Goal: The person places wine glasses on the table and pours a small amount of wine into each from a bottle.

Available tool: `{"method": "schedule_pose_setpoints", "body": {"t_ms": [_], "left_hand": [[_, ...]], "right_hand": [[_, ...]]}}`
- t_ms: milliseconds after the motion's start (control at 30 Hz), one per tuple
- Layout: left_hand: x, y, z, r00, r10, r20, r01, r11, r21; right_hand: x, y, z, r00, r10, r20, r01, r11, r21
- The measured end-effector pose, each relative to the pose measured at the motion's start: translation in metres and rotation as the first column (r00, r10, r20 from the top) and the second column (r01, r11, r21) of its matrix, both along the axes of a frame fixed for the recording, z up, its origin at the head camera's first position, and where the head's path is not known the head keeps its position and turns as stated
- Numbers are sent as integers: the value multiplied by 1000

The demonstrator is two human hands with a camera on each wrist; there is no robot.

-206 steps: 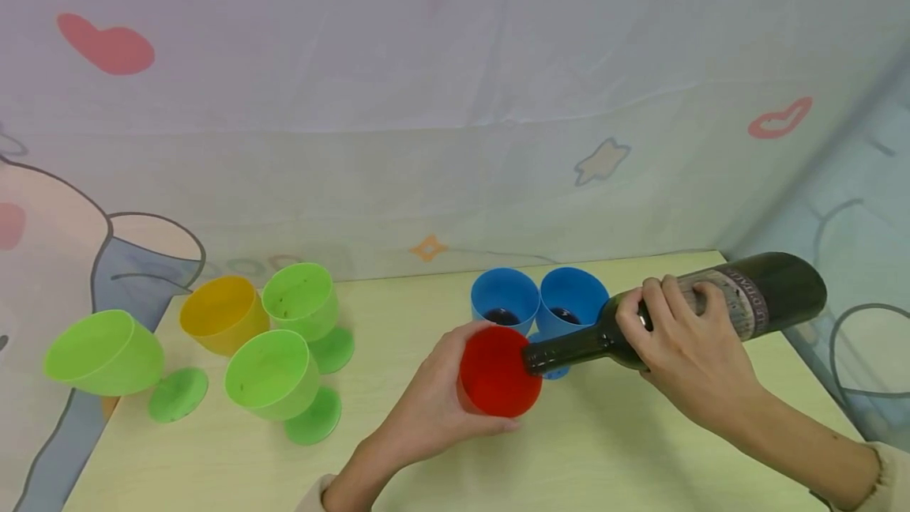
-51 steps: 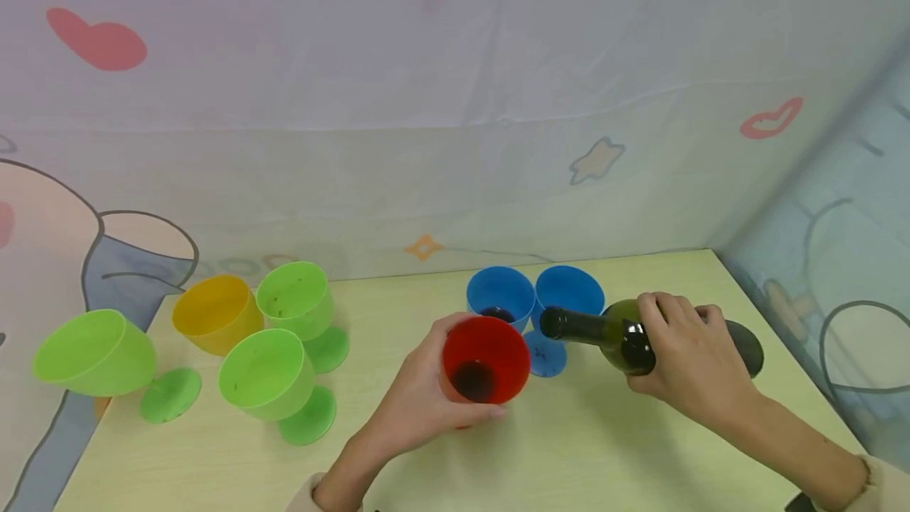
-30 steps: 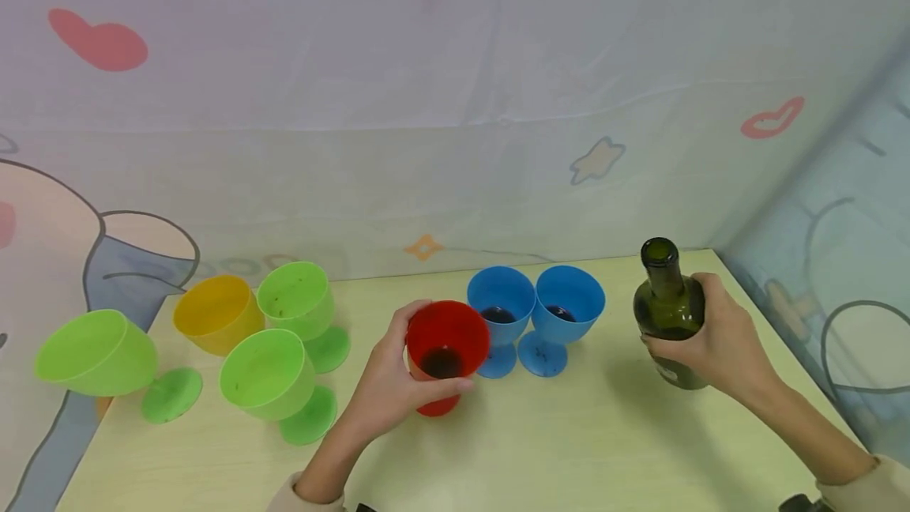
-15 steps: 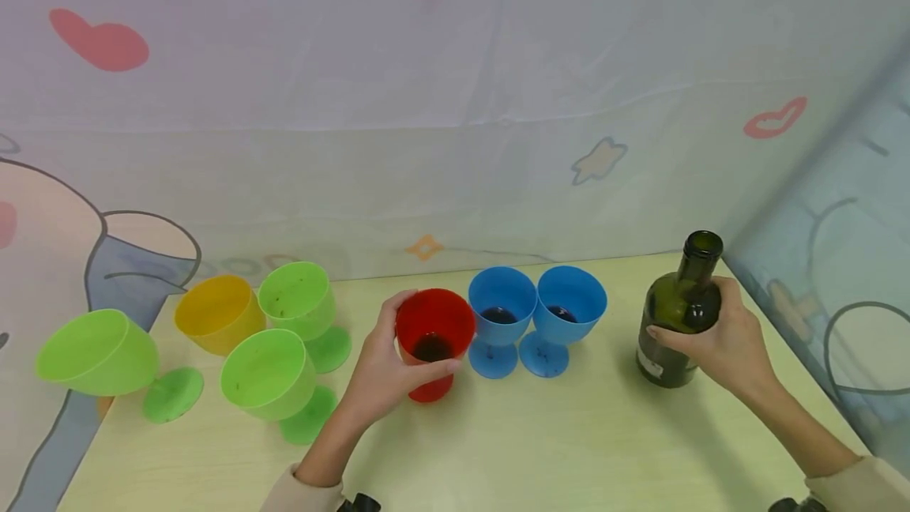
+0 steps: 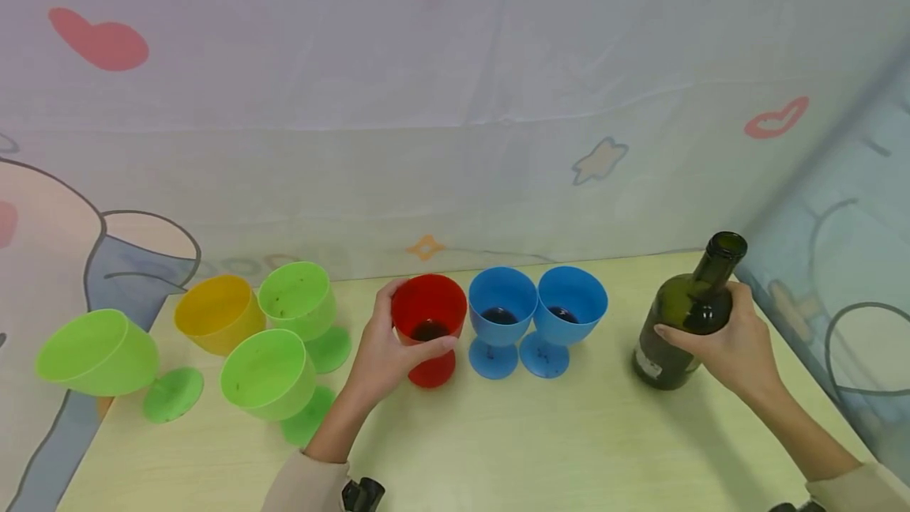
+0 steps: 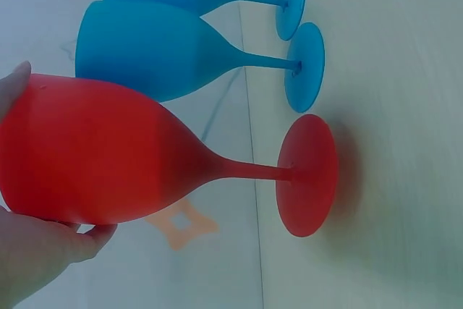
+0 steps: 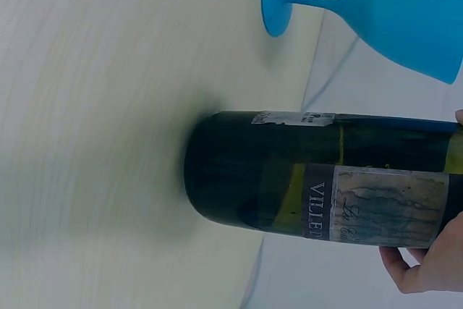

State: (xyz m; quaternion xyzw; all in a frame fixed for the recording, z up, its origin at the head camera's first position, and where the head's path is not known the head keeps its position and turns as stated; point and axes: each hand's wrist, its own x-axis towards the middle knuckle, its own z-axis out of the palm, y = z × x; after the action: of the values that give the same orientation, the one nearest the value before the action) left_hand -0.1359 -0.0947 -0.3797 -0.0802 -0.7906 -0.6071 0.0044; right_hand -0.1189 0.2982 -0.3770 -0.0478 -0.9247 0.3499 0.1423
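My left hand grips the bowl of a red wine goblet, fingers round the far side and thumb across the front. Dark liquid lies in its bottom. In the left wrist view the goblet's red foot is close over the table, its shadow beside it. My right hand holds a dark green wine bottle round its upper body; it leans slightly right, its base near the tabletop. The bottle's label shows in the right wrist view. Two blue goblets, each with dark liquid, stand just right of the red one.
On the left side of the pale table stand several light green goblets and a yellow-orange goblet. A printed cloth hangs behind the table, and another cloth hangs along the right.
The bottle, earlier tipped with its mouth at the red goblet, has swung upright and moved right. The red goblet now shows dark liquid and has moved left and back beside the blue goblets.
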Motion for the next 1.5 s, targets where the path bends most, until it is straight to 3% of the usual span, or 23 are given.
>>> {"method": "schedule_pose_setpoints", "body": {"t_ms": [533,1500], "left_hand": [[-18,0,-13,998,10,60,-12,999,37],[-27,1,-16,996,-51,74,47,997,56]], "right_hand": [[2,9,0,999,-4,34,4,1000,-19],[0,19,-2,998,-2,55,5,999,-49]]}}
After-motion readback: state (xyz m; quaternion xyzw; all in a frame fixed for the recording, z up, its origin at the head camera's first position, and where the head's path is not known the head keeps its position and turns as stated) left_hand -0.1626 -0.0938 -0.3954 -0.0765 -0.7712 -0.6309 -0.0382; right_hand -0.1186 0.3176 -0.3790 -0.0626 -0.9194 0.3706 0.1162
